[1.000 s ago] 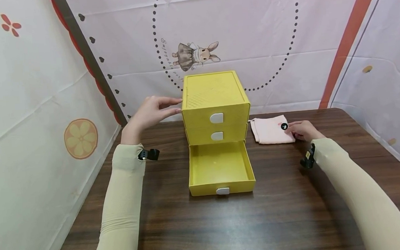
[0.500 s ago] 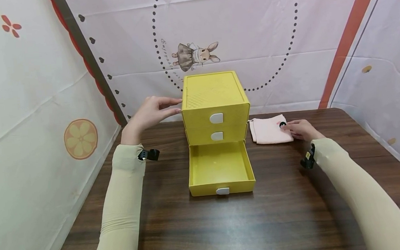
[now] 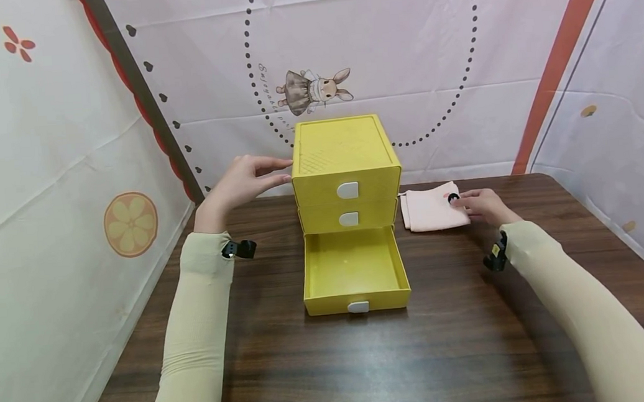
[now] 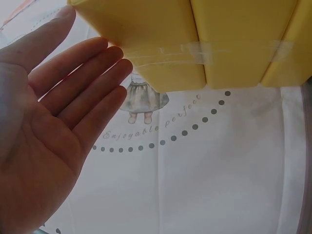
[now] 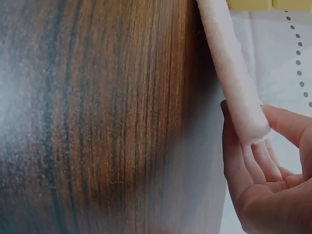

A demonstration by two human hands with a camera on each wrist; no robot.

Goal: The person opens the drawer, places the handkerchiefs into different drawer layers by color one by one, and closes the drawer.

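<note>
A yellow drawer unit [image 3: 346, 143] stands on the table, its bottom drawer [image 3: 354, 264] pulled out with nothing inside. At its upper left side is my left hand [image 3: 233, 185], thumb and fingers extended; fingertips reach the unit's side or nearly so. The left wrist view shows that palm [image 4: 44, 141] with straight fingers beside the yellow wall. To the right of the unit, a folded pale pink towel [image 3: 426, 211] with a black round mark is pinched at its right edge by my right hand [image 3: 487, 206]. In the right wrist view, the towel [image 5: 234, 73] lies between thumb and fingers.
White tabs [image 3: 348, 190] serve as handles on the drawer fronts. Clear tape [image 4: 204, 52] runs across the unit's side. A printed cloth backdrop [image 3: 412, 45] hangs behind the dark wood table [image 3: 334, 368].
My right hand has moved slightly left and away from me, and the towel has shifted with it, its right edge rising a little. The left hand and drawer unit have stayed put.
</note>
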